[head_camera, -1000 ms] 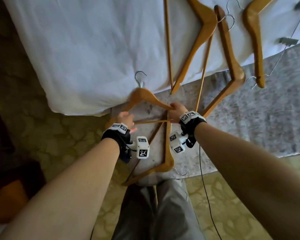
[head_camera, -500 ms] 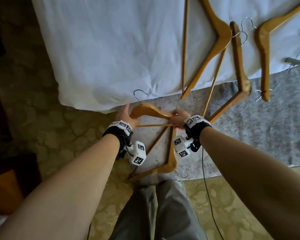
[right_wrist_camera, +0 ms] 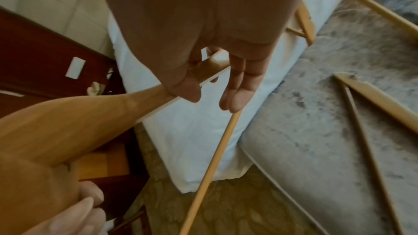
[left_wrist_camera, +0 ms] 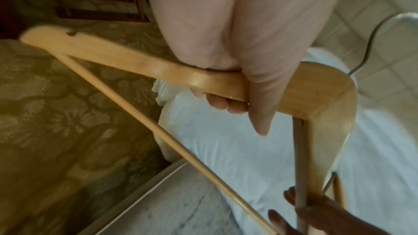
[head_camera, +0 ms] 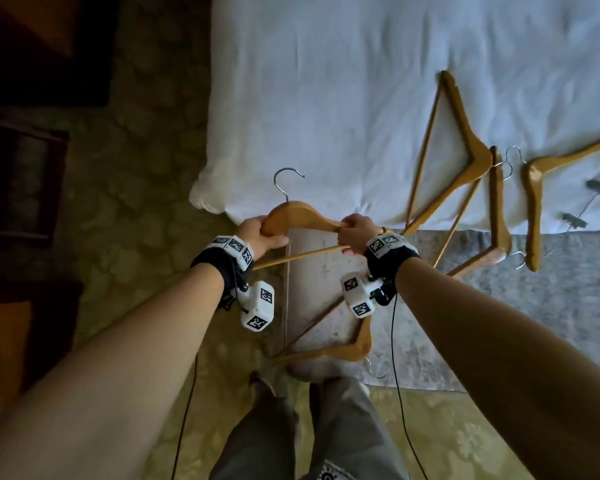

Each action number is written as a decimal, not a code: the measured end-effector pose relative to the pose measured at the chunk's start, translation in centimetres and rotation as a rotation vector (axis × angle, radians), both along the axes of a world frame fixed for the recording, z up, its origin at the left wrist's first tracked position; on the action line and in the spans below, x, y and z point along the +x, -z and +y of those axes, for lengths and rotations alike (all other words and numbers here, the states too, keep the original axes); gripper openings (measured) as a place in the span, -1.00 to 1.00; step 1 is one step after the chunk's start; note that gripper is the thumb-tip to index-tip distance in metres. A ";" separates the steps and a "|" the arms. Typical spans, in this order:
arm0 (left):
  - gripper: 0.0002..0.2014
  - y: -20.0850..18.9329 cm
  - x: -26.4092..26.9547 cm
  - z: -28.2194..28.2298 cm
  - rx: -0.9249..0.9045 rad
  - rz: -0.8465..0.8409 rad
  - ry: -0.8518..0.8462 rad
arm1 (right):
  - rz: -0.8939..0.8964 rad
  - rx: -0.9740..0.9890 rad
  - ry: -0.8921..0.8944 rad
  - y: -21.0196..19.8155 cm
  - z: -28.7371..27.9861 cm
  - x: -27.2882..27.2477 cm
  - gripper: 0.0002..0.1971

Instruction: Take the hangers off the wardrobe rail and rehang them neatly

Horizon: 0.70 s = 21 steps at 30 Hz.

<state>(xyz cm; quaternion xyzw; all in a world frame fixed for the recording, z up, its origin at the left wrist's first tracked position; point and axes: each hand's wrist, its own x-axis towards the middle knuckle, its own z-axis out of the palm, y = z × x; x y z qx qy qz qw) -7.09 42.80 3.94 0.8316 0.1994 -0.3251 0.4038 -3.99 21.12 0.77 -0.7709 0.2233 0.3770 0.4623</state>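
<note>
Both hands hold one wooden hanger (head_camera: 302, 216) with a metal hook (head_camera: 286, 181) above the bed's near corner. My left hand (head_camera: 267, 233) grips its left shoulder beside the hook, fingers curled round the wood (left_wrist_camera: 203, 78). My right hand (head_camera: 349, 233) pinches the right arm's end between thumb and fingers (right_wrist_camera: 192, 85), with the other fingertips on the thin crossbar (right_wrist_camera: 214, 158). A second hanger (head_camera: 343, 344) lies on the grey bench below. Several more hangers (head_camera: 465, 147) lie on the bed at the right.
The white bed (head_camera: 326, 81) fills the upper middle, and the grey bench (head_camera: 534, 306) runs along its foot. Dark wooden furniture (head_camera: 21, 188) stands at the left on patterned carpet (head_camera: 136, 168). My legs (head_camera: 309, 427) are below, and cables hang from both wrists.
The held hanger has come up off the one lying on the bench. My left hand slid from the hanger's left end to its shoulder by the hook. The right hand keeps its hold.
</note>
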 end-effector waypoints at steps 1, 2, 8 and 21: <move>-0.69 -1.5 -0.2 1.4 -0.003 -0.003 -0.014 | -0.025 0.003 -0.011 -1.5 1.4 0.0 -0.80; -0.67 -3.1 -0.4 2.7 -0.004 -0.017 -0.027 | -0.051 0.005 -0.026 -2.8 2.8 0.0 -0.81; -0.56 -13.0 -3.7 11.2 -0.029 -0.188 -0.169 | -0.266 -0.043 -0.208 -12.4 12.3 -1.0 -0.85; -0.69 -35.1 -19.7 30.0 0.072 -0.641 -0.404 | -0.780 0.062 -0.434 -35.6 36.4 -12.6 -0.22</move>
